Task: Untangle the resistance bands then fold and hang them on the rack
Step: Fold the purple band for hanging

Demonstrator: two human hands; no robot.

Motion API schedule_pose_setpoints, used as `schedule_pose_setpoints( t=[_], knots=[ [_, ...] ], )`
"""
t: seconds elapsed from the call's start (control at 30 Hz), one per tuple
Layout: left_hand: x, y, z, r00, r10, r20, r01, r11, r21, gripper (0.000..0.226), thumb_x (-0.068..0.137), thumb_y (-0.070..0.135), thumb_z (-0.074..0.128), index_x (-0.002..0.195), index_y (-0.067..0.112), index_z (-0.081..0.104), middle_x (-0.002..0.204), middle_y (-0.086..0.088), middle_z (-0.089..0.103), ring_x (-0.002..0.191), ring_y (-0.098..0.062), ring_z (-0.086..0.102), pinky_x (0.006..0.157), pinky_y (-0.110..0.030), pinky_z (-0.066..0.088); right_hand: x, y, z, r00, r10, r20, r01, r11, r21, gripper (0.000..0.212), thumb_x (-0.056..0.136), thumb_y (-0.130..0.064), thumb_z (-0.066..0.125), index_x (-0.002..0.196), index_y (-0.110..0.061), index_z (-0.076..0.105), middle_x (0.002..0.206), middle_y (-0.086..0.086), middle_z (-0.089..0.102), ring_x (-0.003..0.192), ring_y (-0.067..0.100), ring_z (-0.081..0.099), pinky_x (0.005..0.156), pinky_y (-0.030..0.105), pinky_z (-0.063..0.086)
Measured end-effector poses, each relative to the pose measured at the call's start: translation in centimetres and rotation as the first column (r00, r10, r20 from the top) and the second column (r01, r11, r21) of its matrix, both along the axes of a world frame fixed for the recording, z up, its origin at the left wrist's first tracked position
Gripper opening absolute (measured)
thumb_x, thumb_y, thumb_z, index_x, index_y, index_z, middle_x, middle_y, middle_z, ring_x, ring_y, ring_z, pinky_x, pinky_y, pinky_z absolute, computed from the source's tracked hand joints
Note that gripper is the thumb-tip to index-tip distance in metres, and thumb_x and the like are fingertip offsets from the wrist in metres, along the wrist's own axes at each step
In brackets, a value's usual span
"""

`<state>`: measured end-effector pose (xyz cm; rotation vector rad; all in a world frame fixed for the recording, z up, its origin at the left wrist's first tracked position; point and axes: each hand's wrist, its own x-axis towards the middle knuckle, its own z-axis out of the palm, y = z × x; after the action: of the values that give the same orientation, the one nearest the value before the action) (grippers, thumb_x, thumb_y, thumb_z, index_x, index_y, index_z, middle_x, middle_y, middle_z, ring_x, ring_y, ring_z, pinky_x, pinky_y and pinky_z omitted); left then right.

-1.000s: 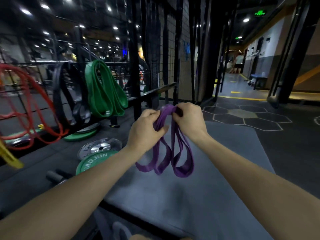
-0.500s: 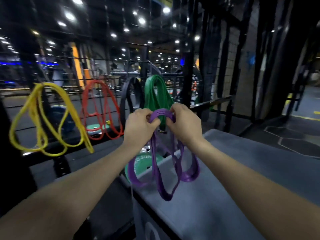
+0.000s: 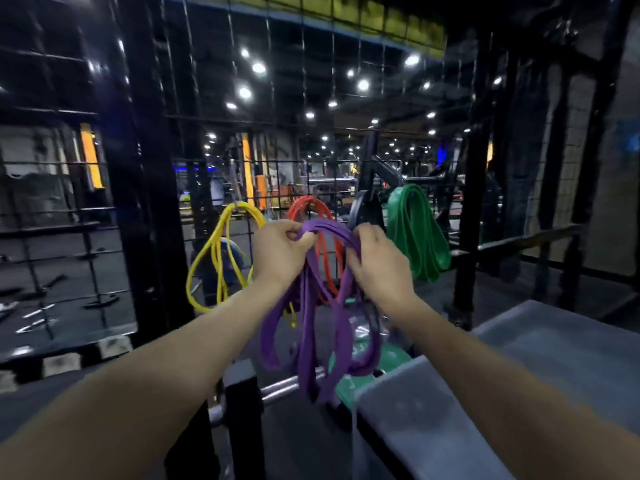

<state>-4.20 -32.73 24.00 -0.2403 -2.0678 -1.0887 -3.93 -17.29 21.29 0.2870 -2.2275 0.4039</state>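
Both hands, left hand (image 3: 280,252) and right hand (image 3: 377,263), pinch the folded top of the purple resistance band (image 3: 311,323), loops dangling floppy below them, so it looks light, stretchy, and best held at that bunched top.

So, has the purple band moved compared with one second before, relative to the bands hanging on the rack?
Yes. The purple band, gripped by both hands, has moved left along the rack, from right of the green band to before the red band.
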Motion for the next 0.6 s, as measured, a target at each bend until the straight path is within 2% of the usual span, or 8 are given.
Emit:
schedule_pose_setpoints(
  t=[0.1,0.2,0.3,0.37,0.47,0.53,0.6],
  knots=[
    [-1.8,-0.9,1.7,1.000,-0.008,-0.028,0.009,0.997,0.072,0.013,0.078,0.014,0.068,0.087,0.008,0.061,0.071,-0.005,0.054,0.067,-0.017,0.050,0.061,-0.026,0.042,-2.6,-0.8,2.5,0.999,0.024,-0.040,-0.024,1.000,-0.003,0.035,0.096,-0.027,0.044,0.129,-0.013,0.045,0.121,0.009,0.052,0.105,0.031,0.055,0.074,0.037,0.045],
    [-3.8,-0.9,3.5,0.996,0.065,-0.068,-0.065,0.998,0.007,0.009,0.079,0.017,0.068,0.083,0.015,0.060,0.085,-0.005,0.059,0.073,-0.014,0.052,0.053,-0.014,0.031,-5.0,-1.1,5.0,0.994,0.040,-0.102,-0.045,0.998,-0.051,0.032,0.097,-0.025,0.043,0.126,-0.012,0.050,0.116,0.011,0.056,0.100,0.033,0.057,0.071,0.036,0.043],
    [-5.9,-0.2,5.7,0.991,0.099,-0.088,-0.099,0.995,0.011,0.008,0.081,0.020,0.067,0.084,0.019,0.061,0.096,-0.004,0.060,0.077,-0.013,0.053,0.062,-0.022,0.037,-7.6,-1.4,7.4,0.995,0.003,-0.099,-0.017,0.991,-0.136,0.027,0.096,-0.021,0.045,0.119,-0.009,0.051,0.112,0.013,0.056,0.097,0.033,0.057,0.066,0.032,0.034],
    [-7.1,0.1,7.2,0.990,0.113,-0.084,-0.113,0.994,0.010,0.008,0.081,0.021,0.066,0.086,0.019,0.061,0.102,-0.003,0.058,0.082,-0.016,0.055,0.068,-0.026,0.039,-9.2,-1.6,8.7,0.996,-0.021,-0.085,0.006,0.984,-0.175,0.023,0.094,-0.017,0.046,0.116,-0.009,0.051,0.108,0.013,0.057,0.093,0.032,0.057,0.065,0.030,0.033],
    [-8.2,0.4,8.5,0.985,0.158,-0.065,-0.160,0.987,-0.024,0.010,0.084,0.021,0.064,0.092,0.018,0.061,0.104,-0.001,0.054,0.082,-0.017,0.055,0.069,-0.028,0.037,-11.1,-2.0,9.9,0.995,-0.023,-0.093,0.004,0.980,-0.199,0.015,0.093,-0.015,0.047,0.105,-0.008,0.052,0.094,0.011,0.057,0.074,0.027,0.053,0.059,0.030,0.034],
    [-8.9,0.3,8.5,0.981,0.189,-0.053,-0.192,0.979,-0.062,0.009,0.085,0.019,0.063,0.093,0.017,0.060,0.104,-0.001,0.053,0.080,-0.017,0.053,0.069,-0.029,0.039,-12.2,-2.3,10.1,0.998,-0.020,-0.066,0.008,0.982,-0.186,0.009,0.093,-0.015,0.048,0.100,-0.009,0.051,0.090,0.007,0.055,0.071,0.024,0.052,0.058,0.032,0.038],
    [-9.5,0.1,8.1,0.976,0.212,-0.039,-0.214,0.974,-0.076,0.009,0.085,0.018,0.063,0.093,0.016,0.059,0.104,-0.002,0.053,0.081,-0.019,0.053,0.073,-0.030,0.042,-13.2,-2.7,9.8,0.999,-0.006,-0.034,0.000,0.986,-0.167,0.006,0.093,-0.013,0.048,0.097,-0.011,0.051,0.092,0.006,0.058,0.073,0.024,0.057,0.061,0.036,0.048]
  ],
)
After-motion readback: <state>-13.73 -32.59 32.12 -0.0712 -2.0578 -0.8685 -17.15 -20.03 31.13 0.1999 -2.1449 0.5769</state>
